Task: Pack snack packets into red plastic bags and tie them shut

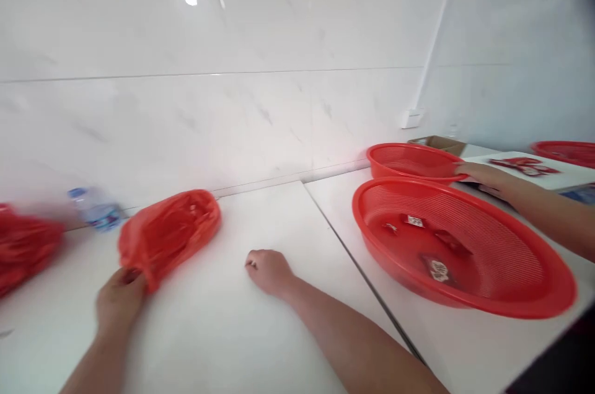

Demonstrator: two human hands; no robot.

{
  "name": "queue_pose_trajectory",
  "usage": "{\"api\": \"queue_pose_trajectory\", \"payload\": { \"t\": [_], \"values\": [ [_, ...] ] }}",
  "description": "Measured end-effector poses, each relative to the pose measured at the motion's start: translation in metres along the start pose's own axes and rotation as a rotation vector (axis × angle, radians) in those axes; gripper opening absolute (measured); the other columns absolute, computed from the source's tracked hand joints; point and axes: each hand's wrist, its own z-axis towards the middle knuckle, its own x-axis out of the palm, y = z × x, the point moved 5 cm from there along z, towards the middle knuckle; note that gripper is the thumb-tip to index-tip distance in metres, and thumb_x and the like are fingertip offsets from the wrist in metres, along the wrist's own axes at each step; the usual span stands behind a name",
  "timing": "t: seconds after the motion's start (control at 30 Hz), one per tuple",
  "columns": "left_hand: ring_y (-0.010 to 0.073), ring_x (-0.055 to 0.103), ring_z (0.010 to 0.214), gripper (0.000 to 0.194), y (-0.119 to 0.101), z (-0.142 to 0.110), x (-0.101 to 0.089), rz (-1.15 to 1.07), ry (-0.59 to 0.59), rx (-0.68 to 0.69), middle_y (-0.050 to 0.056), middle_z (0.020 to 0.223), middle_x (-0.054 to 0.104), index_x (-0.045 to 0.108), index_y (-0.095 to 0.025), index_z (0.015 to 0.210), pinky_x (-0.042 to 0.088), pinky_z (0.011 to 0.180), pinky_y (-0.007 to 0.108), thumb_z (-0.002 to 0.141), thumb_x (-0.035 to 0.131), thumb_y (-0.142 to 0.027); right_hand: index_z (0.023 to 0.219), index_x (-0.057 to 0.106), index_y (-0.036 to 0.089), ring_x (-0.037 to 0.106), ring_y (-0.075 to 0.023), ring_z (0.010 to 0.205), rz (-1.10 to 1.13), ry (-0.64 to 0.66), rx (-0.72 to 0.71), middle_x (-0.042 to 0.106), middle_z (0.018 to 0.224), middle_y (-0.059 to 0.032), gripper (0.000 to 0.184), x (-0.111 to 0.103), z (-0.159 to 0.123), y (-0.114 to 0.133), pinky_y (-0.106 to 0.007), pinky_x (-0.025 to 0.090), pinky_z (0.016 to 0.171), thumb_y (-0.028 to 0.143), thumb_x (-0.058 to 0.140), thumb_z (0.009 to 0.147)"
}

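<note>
My left hand (119,298) is closed on the near edge of a red plastic bag (149,248). The bag stands on the white table with its mouth spread wide, lining a rounded shape that I cannot make out. Apart from it, my right hand (269,271) hovers over or rests on the tabletop with curled fingers. A small pale spot shows at its fingertips; whether that is a nail or a held thing is unclear. To the right of that hand sits a large red plastic basket (502,251) with several small red packets (437,268) on its bottom.
Another person's hand (483,174) reaches to a second red basket (413,161) behind. A red bag (23,245) and a water bottle (97,211) are at left. A cardboard box (439,144) stands by the tiled wall. A dark seam (372,287) divides the tables.
</note>
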Motion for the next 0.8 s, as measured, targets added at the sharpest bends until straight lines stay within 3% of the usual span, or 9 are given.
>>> {"api": "queue_pose_trajectory", "payload": {
  "t": [0.13,0.27,0.4,0.53,0.63,0.7,0.8],
  "values": [
    [0.0201,0.055,0.064,0.009,-0.015,-0.042,-0.002,-0.143,0.061,0.064,0.0,0.059,0.061,0.059,-0.021,0.062,0.038,0.056,0.028,0.056,0.055,-0.026,0.084,0.063,0.021,0.059,-0.0138,0.079,-0.001,-0.03,-0.056,0.068,0.088,-0.0011,0.018,-0.004,-0.009,0.004,-0.024,0.037,0.071,0.016,0.046,0.084],
    [0.016,0.053,0.057,0.01,-0.012,-0.065,0.0,-0.283,0.152,0.072,-0.002,0.057,0.058,0.059,-0.02,0.065,0.036,0.055,0.026,0.061,0.057,-0.029,0.087,0.062,0.02,0.057,-0.0133,0.075,-0.004,-0.057,-0.141,0.065,0.085,-0.0019,0.024,-0.002,-0.025,0.022,-0.024,0.037,0.07,0.016,0.039,0.089],
    [0.014,0.051,0.054,0.017,-0.016,-0.081,0.0,-0.518,0.278,0.042,-0.002,0.058,0.057,0.059,-0.018,0.066,0.037,0.054,0.026,0.064,0.06,-0.036,0.098,0.061,0.019,0.057,-0.0145,0.074,-0.029,-0.165,-0.289,0.063,0.086,-0.0041,0.026,0.004,-0.036,0.05,-0.025,0.042,0.067,0.013,0.038,0.088],
    [0.0129,0.05,0.054,0.019,-0.021,-0.087,0.0,-0.777,0.396,0.017,-0.001,0.059,0.055,0.058,-0.018,0.066,0.04,0.055,0.026,0.066,0.06,-0.037,0.113,0.056,0.017,0.057,-0.0201,0.096,0.009,-0.363,-0.438,0.061,0.102,-0.0102,0.034,0.012,-0.025,0.086,-0.034,0.048,0.082,0.008,0.038,0.085],
    [0.0104,0.044,0.048,0.019,-0.022,-0.086,-0.001,-0.893,0.456,0.01,-0.003,0.052,0.048,0.054,-0.017,0.059,0.038,0.051,0.025,0.067,0.059,-0.034,0.119,0.053,0.017,0.053,-0.0211,0.112,0.095,-0.512,-0.443,0.057,0.117,-0.0128,0.037,0.021,-0.004,0.107,-0.038,0.047,0.094,0.009,0.035,0.088],
    [0.0101,0.043,0.047,0.02,-0.023,-0.085,-0.003,-0.926,0.505,0.016,-0.002,0.051,0.046,0.052,-0.016,0.056,0.039,0.05,0.025,0.066,0.059,-0.032,0.124,0.051,0.017,0.049,-0.0211,0.12,0.141,-0.501,-0.426,0.054,0.126,-0.0126,0.04,0.034,0.011,0.115,-0.039,0.045,0.098,0.01,0.032,0.09],
    [0.0117,0.046,0.051,0.02,-0.023,-0.08,-0.01,-0.939,0.563,0.033,0.0,0.055,0.049,0.055,-0.015,0.058,0.043,0.053,0.028,0.067,0.06,-0.032,0.136,0.04,0.019,0.047,-0.0238,0.124,0.175,-0.336,-0.335,0.045,0.138,-0.0126,0.048,0.055,0.028,0.107,-0.04,0.048,0.094,0.014,0.037,0.089]
  ]
}}
